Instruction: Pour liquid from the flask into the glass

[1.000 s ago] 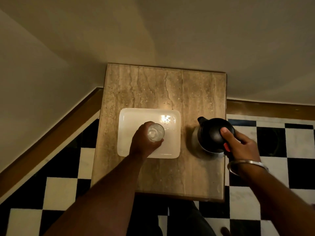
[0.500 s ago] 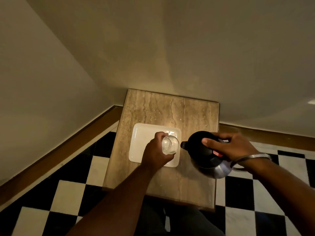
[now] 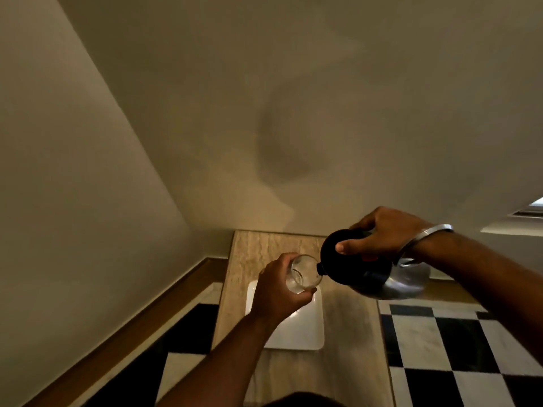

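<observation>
My left hand (image 3: 276,292) grips a clear glass (image 3: 302,273) and holds it up above the white tray (image 3: 305,330), its mouth tipped toward the flask. My right hand (image 3: 382,233) clasps the flask (image 3: 367,271), a black-topped jug with a shiny steel body, by its handle with the thumb lying across the lid. The flask is tilted left and its spout touches the glass rim. A little clear liquid seems to sit in the glass; I cannot make out a stream.
The tray lies on a small marble-topped table (image 3: 349,333) set in a corner of beige walls. A wooden skirting (image 3: 164,306) runs along the left wall. Black and white checkered floor (image 3: 458,348) lies on both sides of the table.
Both hands have risen off the table: the glass left the tray and the flask was lifted and tipped toward it. The camera has tilted up toward the wall.
</observation>
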The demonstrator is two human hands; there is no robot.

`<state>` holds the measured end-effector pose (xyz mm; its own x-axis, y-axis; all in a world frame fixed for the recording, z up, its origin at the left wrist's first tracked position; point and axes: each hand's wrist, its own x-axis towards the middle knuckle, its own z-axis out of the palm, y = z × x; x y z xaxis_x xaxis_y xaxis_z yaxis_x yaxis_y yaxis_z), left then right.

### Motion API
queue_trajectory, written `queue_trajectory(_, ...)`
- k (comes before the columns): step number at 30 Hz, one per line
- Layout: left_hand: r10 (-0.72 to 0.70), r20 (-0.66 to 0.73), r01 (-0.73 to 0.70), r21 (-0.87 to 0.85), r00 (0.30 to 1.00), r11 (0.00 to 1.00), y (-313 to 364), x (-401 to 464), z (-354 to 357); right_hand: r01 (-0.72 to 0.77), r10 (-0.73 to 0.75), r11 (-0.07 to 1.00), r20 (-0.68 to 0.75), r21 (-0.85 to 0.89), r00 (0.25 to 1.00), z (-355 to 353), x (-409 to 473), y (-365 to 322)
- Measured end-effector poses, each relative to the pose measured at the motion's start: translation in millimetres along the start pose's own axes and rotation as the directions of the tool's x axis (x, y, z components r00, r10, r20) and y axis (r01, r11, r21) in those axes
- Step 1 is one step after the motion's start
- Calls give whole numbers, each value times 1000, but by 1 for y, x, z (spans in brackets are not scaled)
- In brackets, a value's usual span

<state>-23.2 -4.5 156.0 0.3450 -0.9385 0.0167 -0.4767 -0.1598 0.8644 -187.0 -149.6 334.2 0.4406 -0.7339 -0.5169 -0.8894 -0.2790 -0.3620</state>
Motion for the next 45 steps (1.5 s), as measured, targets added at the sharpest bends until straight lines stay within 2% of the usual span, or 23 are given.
queue_trajectory(11, 201, 13, -200, -52, 979, 978, 53, 19, -34, 41, -63, 975, -93, -219, 994, -68, -41, -75)
queue_trajectory(19, 282, -63, -285, -34, 957, 958, 82, 21, -34, 33, -92, 938, -155, -346, 984, -96, -63, -86)
queue_trajectory(28, 276, -77, -283, -102, 958, 954, 103, 20, -27, 49, -156, 873, -181, -486, 971, -105, -79, -87)
queue_trajectory(45, 275, -142, -290, -103, 951, 951, 131, 9, -26, 63, -264, 754, -213, -654, 941, -115, -100, -98)
